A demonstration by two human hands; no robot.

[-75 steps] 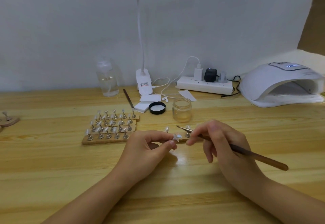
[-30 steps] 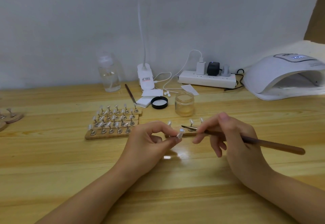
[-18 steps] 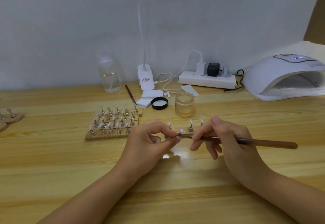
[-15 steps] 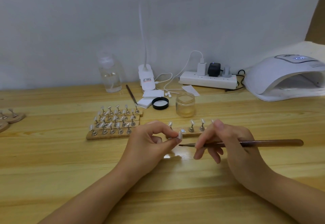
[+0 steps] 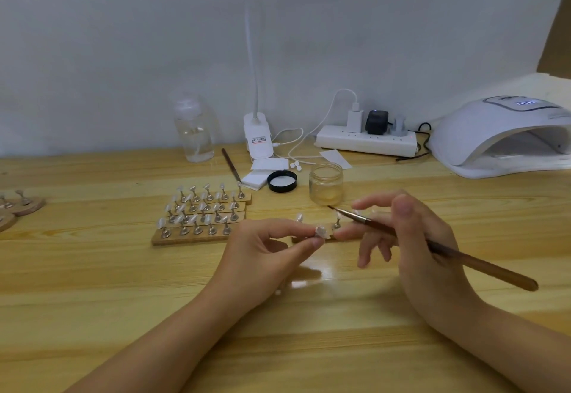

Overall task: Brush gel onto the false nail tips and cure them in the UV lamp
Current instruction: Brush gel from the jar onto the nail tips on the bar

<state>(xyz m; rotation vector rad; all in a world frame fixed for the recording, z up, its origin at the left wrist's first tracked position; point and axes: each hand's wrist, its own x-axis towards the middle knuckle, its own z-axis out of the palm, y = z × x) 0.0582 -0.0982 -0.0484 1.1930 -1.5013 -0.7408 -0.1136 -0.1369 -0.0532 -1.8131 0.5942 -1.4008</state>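
Nail tip held up for its coat of gel

The left hand [image 5: 262, 250] pinches one nail tip [image 5: 321, 232] at its fingertips, lifted off the table, likely so the brush [image 5: 432, 247] in the right hand [image 5: 411, 244] can reach it; bristles point at the gel jar [image 5: 326, 183] just beyond, spare fingers spread. The UV lamp [image 5: 500, 136] waits far right.

Soft even light, table [image 5: 92, 284] glare, perhaps slight blur

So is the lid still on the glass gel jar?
No, the glass jar stands open, and its black lid lies on the table to its left.
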